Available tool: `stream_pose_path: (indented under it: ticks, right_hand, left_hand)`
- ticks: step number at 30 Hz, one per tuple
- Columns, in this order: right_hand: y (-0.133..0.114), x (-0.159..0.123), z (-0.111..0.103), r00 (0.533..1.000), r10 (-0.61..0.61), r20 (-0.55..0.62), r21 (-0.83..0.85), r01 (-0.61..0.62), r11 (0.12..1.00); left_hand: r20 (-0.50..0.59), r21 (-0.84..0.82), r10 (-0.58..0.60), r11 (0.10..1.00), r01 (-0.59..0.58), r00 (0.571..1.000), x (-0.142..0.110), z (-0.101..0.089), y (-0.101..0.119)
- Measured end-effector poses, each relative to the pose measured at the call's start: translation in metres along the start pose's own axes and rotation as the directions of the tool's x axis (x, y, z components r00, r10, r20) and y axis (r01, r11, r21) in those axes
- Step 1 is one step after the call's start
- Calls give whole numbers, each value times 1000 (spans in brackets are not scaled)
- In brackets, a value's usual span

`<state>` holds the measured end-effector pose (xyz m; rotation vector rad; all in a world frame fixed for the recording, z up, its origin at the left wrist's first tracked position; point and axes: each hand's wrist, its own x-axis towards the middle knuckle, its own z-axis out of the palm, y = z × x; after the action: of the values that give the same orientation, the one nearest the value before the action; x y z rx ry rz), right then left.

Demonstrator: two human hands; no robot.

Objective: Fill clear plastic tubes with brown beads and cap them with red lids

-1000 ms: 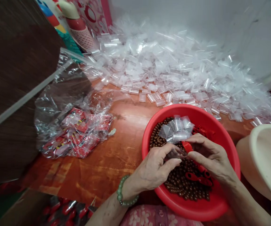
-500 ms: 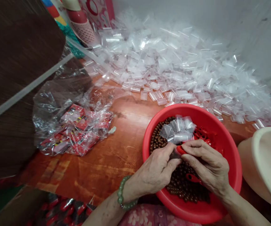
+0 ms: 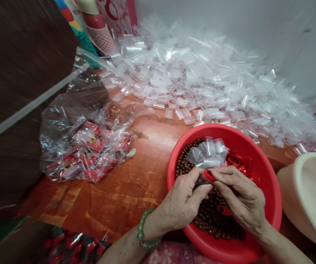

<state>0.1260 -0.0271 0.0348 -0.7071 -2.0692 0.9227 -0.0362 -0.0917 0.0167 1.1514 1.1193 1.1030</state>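
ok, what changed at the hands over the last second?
The right hand moved left, bringing its red piece up against the clear piece in the left hand. Neither visibly let go. The red bowl and brown beads stayed put.

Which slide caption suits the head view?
Left hand and right hand meet at a red piece above brown beads in a red basin.

Lower right: two hands, left hand (image 3: 181,200) and right hand (image 3: 242,198) (one bracelet (image 3: 141,231), left wrist); one red basin (image 3: 172,172). Right edge: one cream tub (image 3: 289,190). Upper left: one flask (image 3: 96,22). Brown beads (image 3: 209,222), red pieces (image 3: 241,168), clear sleeves (image 3: 201,79): too crowded to count.
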Motion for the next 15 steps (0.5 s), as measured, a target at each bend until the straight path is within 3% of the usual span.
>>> stream_pose_path:
  ticks: [4,15]
  right_hand:
    - [1,0,1,990,125,-66,71,-120,990]
    - [-1,1,12,945,292,-146,272,-245,931]
  left_hand:
    - [-10,107,29,994,-28,1000,1,1,1]
    - [-5,73,-54,996,55,999,5,-1,4]
